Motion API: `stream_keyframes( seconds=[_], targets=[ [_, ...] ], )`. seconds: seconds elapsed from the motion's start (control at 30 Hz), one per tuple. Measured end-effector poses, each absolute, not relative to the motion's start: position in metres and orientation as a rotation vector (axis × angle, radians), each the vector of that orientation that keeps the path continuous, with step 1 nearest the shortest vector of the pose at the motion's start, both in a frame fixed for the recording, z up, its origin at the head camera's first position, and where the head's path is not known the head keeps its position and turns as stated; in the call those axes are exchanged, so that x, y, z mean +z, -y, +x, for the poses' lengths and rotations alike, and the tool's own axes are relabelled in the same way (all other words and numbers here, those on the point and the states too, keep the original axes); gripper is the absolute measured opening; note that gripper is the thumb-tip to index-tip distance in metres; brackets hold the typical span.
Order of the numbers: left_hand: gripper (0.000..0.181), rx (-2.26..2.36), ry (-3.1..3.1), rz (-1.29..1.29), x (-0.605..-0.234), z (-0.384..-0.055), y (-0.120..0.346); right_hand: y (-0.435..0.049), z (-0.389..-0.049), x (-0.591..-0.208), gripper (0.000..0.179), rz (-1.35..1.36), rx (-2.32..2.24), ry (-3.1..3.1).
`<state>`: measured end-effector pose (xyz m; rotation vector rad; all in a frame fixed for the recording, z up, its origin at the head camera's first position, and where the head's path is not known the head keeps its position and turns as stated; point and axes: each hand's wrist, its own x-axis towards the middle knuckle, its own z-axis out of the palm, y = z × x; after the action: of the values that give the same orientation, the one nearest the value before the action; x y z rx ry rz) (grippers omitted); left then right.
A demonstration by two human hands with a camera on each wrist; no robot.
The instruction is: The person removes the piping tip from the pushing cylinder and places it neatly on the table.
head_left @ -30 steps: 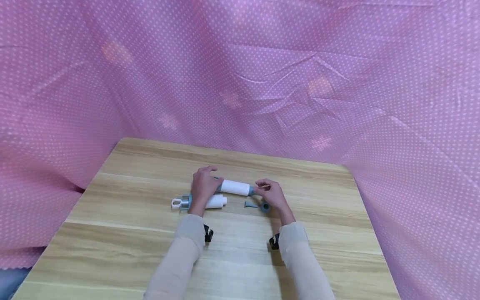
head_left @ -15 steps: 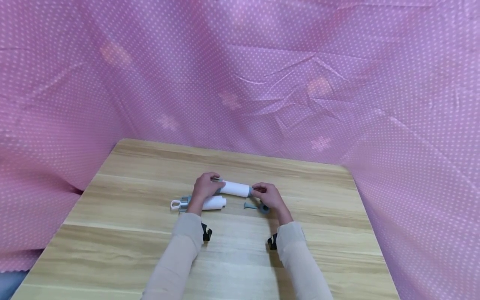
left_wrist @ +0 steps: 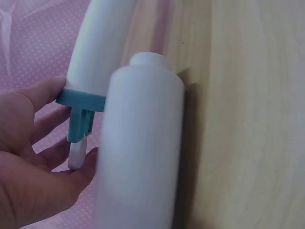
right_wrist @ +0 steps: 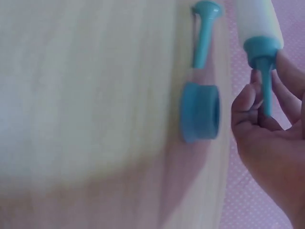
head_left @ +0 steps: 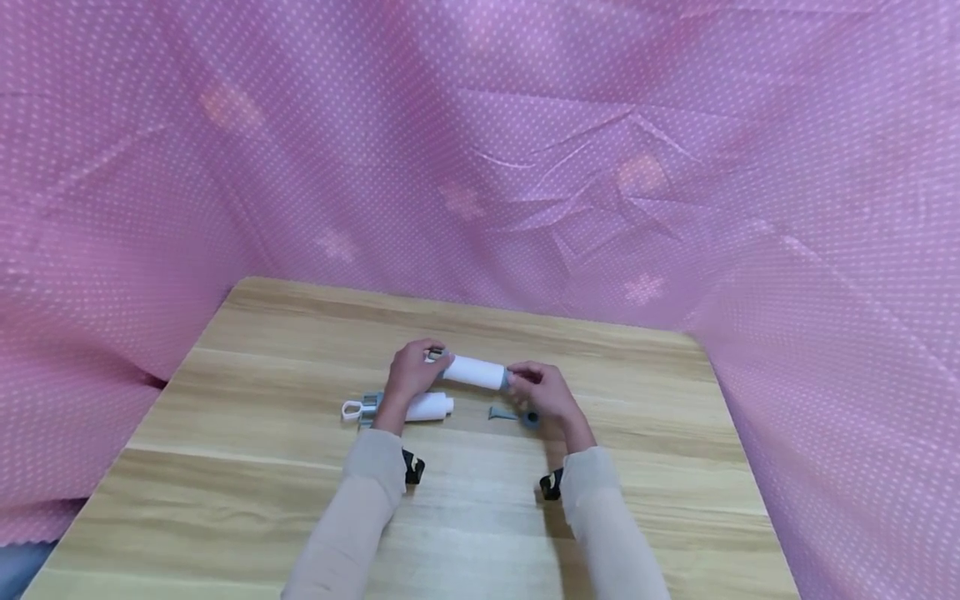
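A white plastic syringe with teal ends is held crosswise between both hands. My left hand grips its plunger end; in the left wrist view a finger lies at the teal flange, and the fingers surround the white plunger handle. At the other end my right hand holds the teal collar, its fingers around the thin nozzle. Under the left wrist lies a second white syringe with a ring handle. Below the right hand are a flared teal nozzle and a teal ring cap.
Everything is over a wooden table. A pink dotted curtain hangs around its back and sides. Black camera mounts sit on the left wrist and right wrist.
Both hands stay at the ends of the syringe. It has shifted slightly to the right and its left end has risen a little. The things on the table have stayed put.
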<state>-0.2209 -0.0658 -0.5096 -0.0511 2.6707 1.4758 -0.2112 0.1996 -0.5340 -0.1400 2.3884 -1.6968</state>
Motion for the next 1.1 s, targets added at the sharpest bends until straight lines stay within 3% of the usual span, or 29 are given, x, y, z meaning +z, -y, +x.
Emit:
stream_keyframes(
  seconds=[0.5,0.83,1.1],
  targets=[
    [0.042,1.758,-2.64,-0.063,-0.484,-0.197,0.051,-0.211,-0.198,-0.512,0.037,-0.08,-1.962,-2.239],
    [0.044,2.077,-2.252,0.172,-0.482,-0.185,0.062,-0.216,-0.182,-0.498,0.032,-0.196,-2.069,-2.117],
    [0.046,2.209,-1.902,0.123,-0.487,-0.189,0.069,-0.217,-0.179,-0.496,0.032,-0.219,-2.105,-2.135]
  ],
)
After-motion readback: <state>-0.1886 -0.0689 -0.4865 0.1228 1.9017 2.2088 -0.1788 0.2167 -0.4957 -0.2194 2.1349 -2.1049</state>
